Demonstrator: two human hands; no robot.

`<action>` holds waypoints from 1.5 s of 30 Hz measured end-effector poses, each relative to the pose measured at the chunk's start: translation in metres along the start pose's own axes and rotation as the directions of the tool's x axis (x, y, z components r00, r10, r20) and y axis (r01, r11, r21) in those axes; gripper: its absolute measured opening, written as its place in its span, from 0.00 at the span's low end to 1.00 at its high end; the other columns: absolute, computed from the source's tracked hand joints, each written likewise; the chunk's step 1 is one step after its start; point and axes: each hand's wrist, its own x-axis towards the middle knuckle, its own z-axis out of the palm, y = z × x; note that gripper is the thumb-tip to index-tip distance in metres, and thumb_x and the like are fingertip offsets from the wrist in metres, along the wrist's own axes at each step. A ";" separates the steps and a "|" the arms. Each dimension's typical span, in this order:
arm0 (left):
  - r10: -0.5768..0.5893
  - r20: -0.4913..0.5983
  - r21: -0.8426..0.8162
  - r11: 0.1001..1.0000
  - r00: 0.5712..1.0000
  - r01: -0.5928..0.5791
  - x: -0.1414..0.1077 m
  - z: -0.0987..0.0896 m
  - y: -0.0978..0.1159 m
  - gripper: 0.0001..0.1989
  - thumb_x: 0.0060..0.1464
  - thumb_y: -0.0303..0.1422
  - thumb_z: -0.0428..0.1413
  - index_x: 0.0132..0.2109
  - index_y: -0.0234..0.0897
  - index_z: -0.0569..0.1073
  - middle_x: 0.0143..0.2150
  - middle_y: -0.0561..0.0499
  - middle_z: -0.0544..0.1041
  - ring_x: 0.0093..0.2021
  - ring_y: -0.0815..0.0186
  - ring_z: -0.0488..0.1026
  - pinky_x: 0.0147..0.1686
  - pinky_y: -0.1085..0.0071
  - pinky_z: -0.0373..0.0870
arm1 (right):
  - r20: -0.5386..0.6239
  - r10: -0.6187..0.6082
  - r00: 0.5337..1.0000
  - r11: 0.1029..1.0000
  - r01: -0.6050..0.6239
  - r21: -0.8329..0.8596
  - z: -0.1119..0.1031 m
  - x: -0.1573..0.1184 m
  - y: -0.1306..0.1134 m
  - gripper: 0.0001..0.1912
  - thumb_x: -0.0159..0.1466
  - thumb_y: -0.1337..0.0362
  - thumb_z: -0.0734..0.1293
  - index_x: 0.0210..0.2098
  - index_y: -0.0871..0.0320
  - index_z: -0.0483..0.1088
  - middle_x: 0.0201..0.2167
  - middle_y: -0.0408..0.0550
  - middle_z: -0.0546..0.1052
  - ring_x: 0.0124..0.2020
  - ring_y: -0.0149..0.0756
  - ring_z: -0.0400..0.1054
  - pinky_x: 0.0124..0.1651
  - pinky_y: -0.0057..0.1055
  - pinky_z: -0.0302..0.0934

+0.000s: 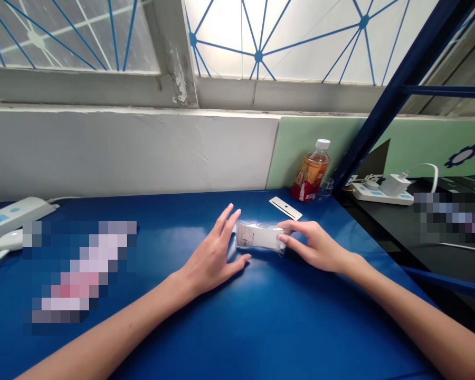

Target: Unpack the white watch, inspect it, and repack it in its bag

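A small clear plastic packet point(259, 236) with a white label and printed text lies low over the blue table, between my two hands. My right hand point(316, 245) pinches its right end between thumb and fingers. My left hand point(217, 253) is beside the packet's left end, thumb and fingers spread apart, holding nothing. Behind the packet, a flat white card point(285, 208) with a dark slot rests on the table.
The blue table point(237, 327) meets a wall behind. A drink bottle point(311, 171) stands at the back right near a slanted blue post point(383, 100). Power strips point(18, 214) and a pixelated object point(85, 272) lie left; another strip point(382, 194) is right.
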 end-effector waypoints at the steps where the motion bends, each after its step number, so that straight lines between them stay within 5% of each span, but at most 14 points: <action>1: 0.001 0.009 0.002 1.000 1.000 -0.001 0.000 -0.001 0.000 0.44 0.58 0.36 0.58 0.71 0.42 0.40 0.73 0.39 0.40 0.69 0.47 0.52 0.62 0.54 0.63 | 0.007 0.015 1.000 1.000 -0.015 0.006 0.000 0.000 0.000 0.14 0.69 0.57 0.60 0.46 0.58 0.71 0.38 0.50 0.80 0.38 0.40 0.75 0.41 0.34 0.69; 9: 0.047 0.098 0.007 0.999 0.994 -0.048 0.000 0.000 -0.002 0.38 0.58 0.37 0.57 0.70 0.41 0.48 0.67 0.41 0.60 0.66 0.53 0.59 0.64 0.56 0.61 | 0.043 0.083 0.996 0.997 -0.083 0.000 0.004 0.001 0.004 0.13 0.69 0.58 0.62 0.49 0.58 0.69 0.40 0.51 0.80 0.38 0.40 0.74 0.40 0.34 0.68; 15: 0.027 0.133 0.079 0.996 0.991 -0.037 0.000 0.001 -0.003 0.34 0.56 0.43 0.58 0.65 0.32 0.59 0.70 0.35 0.53 0.69 0.48 0.52 0.65 0.52 0.57 | 0.062 0.034 0.998 0.997 -0.029 -0.076 0.007 0.001 0.004 0.11 0.69 0.59 0.62 0.45 0.57 0.71 0.39 0.50 0.79 0.36 0.37 0.73 0.38 0.33 0.67; 19: 0.005 0.169 0.091 0.996 0.986 -0.021 0.001 0.001 -0.003 0.34 0.56 0.46 0.58 0.62 0.29 0.62 0.69 0.33 0.56 0.69 0.48 0.52 0.65 0.51 0.57 | 0.010 -0.079 0.997 0.974 0.079 -0.214 0.009 0.000 0.006 0.12 0.69 0.61 0.61 0.48 0.58 0.71 0.47 0.55 0.76 0.47 0.42 0.72 0.50 0.39 0.66; 24: -0.023 0.149 0.090 0.996 0.989 0.010 0.001 0.002 -0.003 0.33 0.53 0.48 0.60 0.57 0.29 0.65 0.67 0.31 0.59 0.69 0.46 0.52 0.64 0.50 0.57 | 0.087 -0.150 0.985 0.954 0.167 -0.251 0.010 -0.003 0.000 0.20 0.68 0.58 0.63 0.56 0.60 0.66 0.55 0.59 0.73 0.56 0.47 0.67 0.57 0.43 0.64; 33: 0.056 0.301 0.113 0.989 0.952 -0.094 0.004 -0.002 -0.002 0.34 0.62 0.48 0.51 0.68 0.32 0.56 0.69 0.37 0.59 0.70 0.47 0.48 0.65 0.48 0.54 | 0.169 -0.116 0.979 0.958 0.155 -0.240 0.017 -0.004 -0.002 0.21 0.69 0.64 0.58 0.61 0.63 0.62 0.59 0.60 0.70 0.59 0.46 0.65 0.60 0.44 0.61; 45: 0.078 0.282 0.116 0.987 0.956 -0.115 0.005 -0.001 -0.002 0.30 0.62 0.47 0.52 0.63 0.32 0.62 0.65 0.37 0.64 0.67 0.46 0.55 0.63 0.51 0.58 | 0.215 -0.140 0.966 0.959 0.186 -0.212 0.017 -0.004 -0.001 0.24 0.66 0.74 0.56 0.61 0.63 0.60 0.61 0.60 0.68 0.62 0.45 0.63 0.61 0.45 0.62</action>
